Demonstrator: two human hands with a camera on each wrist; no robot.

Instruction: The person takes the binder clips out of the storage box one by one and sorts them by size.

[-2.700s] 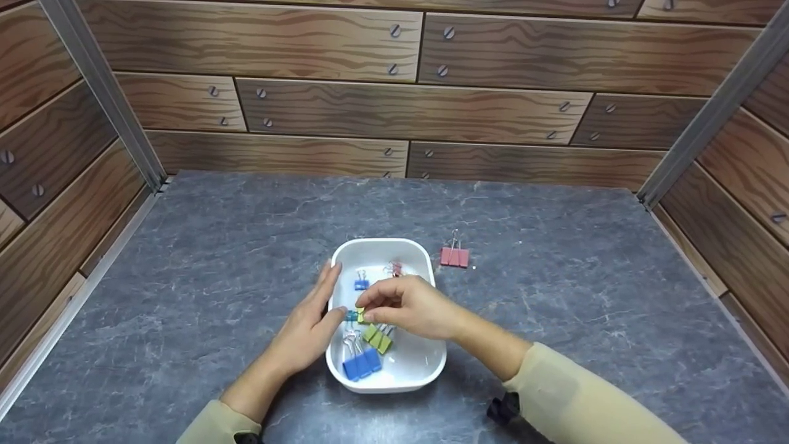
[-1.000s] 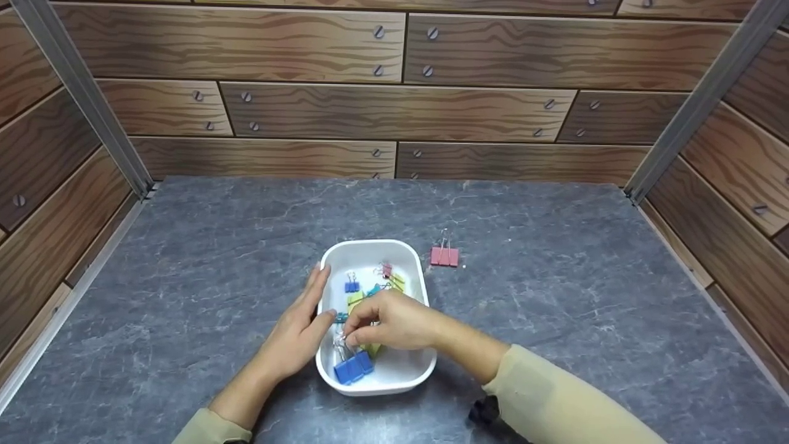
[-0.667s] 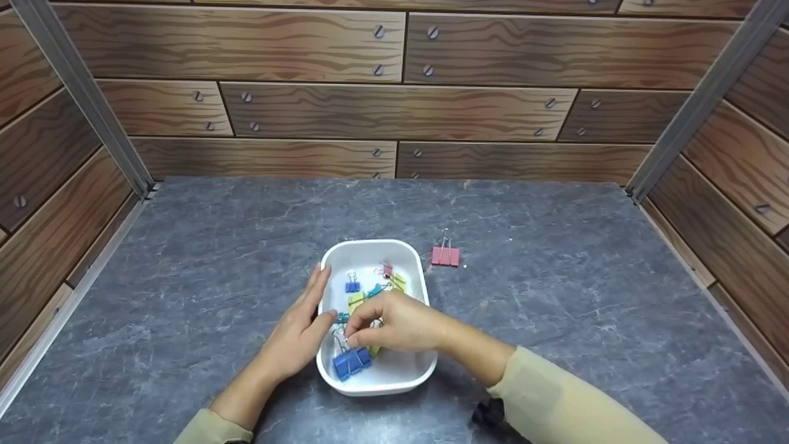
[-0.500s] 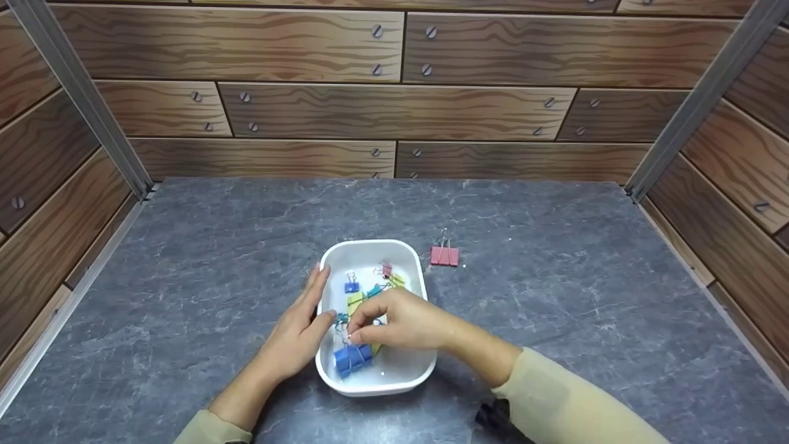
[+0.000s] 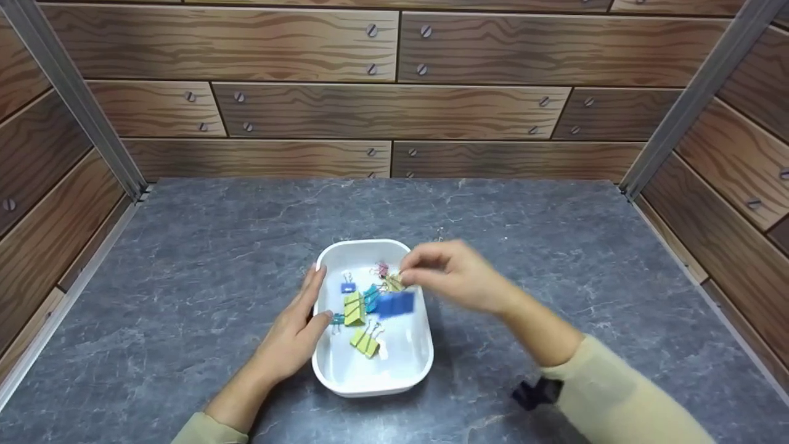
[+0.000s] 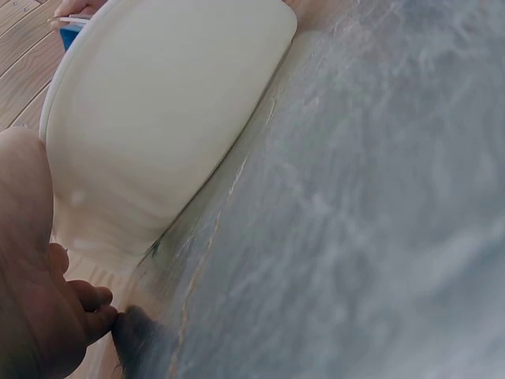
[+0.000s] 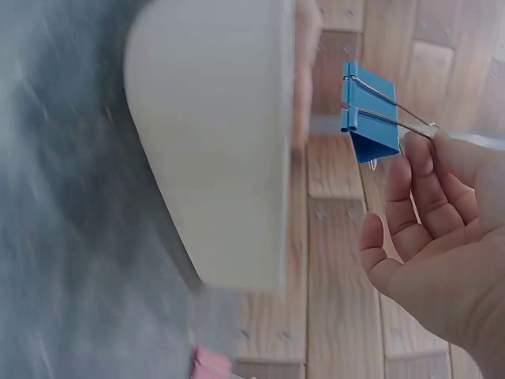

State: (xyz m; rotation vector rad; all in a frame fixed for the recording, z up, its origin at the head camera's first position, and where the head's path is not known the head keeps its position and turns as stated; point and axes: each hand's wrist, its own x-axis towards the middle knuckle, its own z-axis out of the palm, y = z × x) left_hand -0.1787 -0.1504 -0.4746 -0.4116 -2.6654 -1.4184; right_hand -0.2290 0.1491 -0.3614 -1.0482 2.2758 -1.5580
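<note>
Above the white tray (image 5: pixel 345 376) on the grey table (image 5: pixel 185 277), your right hand (image 5: pixel 459 277) pinches the blue binder clip (image 5: pixel 394 304) by its wire handles, while your left hand (image 5: pixel 293 336), fingers straight, rests against the tray's left wall.

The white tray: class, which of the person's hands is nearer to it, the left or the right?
Left. The left hand rests against the left wall of the white tray, touching it. The right hand is raised above the tray's far right corner, pinching a blue binder clip by its wire handles.
</note>
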